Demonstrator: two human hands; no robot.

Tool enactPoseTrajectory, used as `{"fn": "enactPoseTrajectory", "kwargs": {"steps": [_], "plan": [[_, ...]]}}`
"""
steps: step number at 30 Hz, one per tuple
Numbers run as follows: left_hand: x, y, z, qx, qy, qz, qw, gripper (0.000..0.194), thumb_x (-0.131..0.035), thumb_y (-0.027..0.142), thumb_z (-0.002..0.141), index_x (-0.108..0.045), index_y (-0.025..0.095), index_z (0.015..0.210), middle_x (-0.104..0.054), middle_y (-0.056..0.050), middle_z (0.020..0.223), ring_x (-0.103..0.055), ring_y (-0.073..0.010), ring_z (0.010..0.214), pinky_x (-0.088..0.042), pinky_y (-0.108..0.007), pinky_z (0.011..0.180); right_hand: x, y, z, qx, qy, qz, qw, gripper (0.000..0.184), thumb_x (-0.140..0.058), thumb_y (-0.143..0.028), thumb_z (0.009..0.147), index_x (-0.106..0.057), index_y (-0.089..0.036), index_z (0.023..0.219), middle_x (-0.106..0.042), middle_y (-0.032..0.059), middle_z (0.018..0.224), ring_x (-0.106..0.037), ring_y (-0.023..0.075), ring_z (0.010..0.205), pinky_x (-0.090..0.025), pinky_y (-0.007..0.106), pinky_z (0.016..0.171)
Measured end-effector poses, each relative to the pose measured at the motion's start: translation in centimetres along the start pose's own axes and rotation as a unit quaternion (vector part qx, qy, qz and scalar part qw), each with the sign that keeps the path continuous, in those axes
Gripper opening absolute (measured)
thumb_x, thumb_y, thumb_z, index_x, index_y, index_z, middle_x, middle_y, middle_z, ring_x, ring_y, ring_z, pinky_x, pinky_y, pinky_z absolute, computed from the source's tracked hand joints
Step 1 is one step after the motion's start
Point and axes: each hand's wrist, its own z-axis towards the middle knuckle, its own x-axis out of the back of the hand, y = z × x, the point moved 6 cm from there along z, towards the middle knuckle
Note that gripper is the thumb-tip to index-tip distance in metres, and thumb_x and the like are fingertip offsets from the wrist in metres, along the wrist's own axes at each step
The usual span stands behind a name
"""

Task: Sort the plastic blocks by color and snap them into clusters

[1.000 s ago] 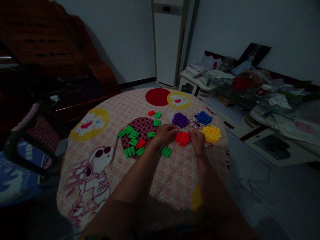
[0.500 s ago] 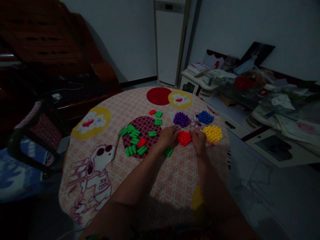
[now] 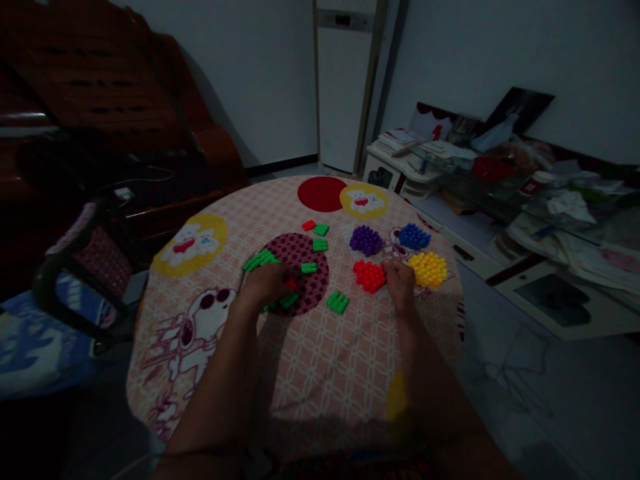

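At the right of the table my right hand (image 3: 400, 283) is closed on the edge of a red cluster of joined toy building blocks (image 3: 370, 276), with knobs on top. My left hand (image 3: 267, 283) is lowered over the scattered green blocks on the left, fingers bent down. By its fingertips lies a small red block (image 3: 291, 285), partly covered; whether they grip it I cannot make out. Green blocks (image 3: 261, 259) show beyond the hand, and others are hidden under it. A green block piece (image 3: 338, 303) lies between my hands.
Purple (image 3: 365, 240), blue (image 3: 415, 236) and yellow block clusters (image 3: 428, 269) stand around the right hand. Loose green pieces (image 3: 320, 245) and another red block (image 3: 309, 225) lie farther back on the patterned tablecloth (image 3: 310, 373). A chair (image 3: 75, 267) is at the left, a cluttered cabinet (image 3: 500, 267) at the right.
My left hand has left the red cluster and moved left to the scattered green blocks. My right hand stays at the red cluster. The view has shifted slightly.
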Motion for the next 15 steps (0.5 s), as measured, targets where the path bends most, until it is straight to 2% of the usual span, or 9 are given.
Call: {"fn": "enactPoseTrajectory", "kwargs": {"steps": [7,10,12,15], "plan": [[0.4,0.3,0.1,-0.003,0.048,-0.063,0.997,0.023,-0.066,0.030,0.079,-0.069,0.020,0.099,-0.074,-0.006,0.093,-0.067,-0.0231,0.085,-0.041,-0.029,0.066,-0.1,0.3,0.0,-0.004,0.004,-0.009,1.000,0.042,-0.046,-0.054,0.087,-0.054,-0.021,0.061,-0.049,-0.0028,0.056,-0.046,0.0151,0.060,-0.031,0.029,0.060],[1.0,0.7,0.1,0.012,0.106,-0.126,0.986,0.021,-0.064,0.031,0.081,-0.068,0.019,0.098,-0.074,-0.006,0.092,-0.066,-0.0217,0.081,-0.042,-0.029,0.066,-0.1,0.3,0.0,-0.001,0.006,-0.011,1.000,0.043,-0.046,-0.053,0.087,-0.054,-0.021,0.060,-0.048,-0.0031,0.054,-0.044,0.0149,0.059,-0.031,0.029,0.060],[1.2,1.5,0.3,0.003,0.149,-0.185,0.971,0.021,-0.062,0.033,0.082,-0.067,0.018,0.096,-0.074,-0.006,0.093,-0.066,-0.0209,0.080,-0.043,-0.029,0.067,-0.1,0.3,0.0,0.002,0.006,-0.008,1.000,0.042,-0.047,-0.053,0.088,-0.055,-0.021,0.061,-0.049,-0.0029,0.055,-0.045,0.0151,0.059,-0.032,0.029,0.060],[1.0,4.3,0.9,-0.065,0.181,-0.269,0.944,0.017,-0.060,0.030,0.082,-0.067,0.017,0.091,-0.074,-0.005,0.090,-0.066,-0.0198,0.080,-0.046,-0.029,0.070,0.0,0.2,0.0,0.010,0.005,-0.004,1.000,0.042,-0.047,-0.051,0.088,-0.058,-0.020,0.063,-0.051,-0.0020,0.057,-0.047,0.0157,0.060,-0.033,0.030,0.062]]}}
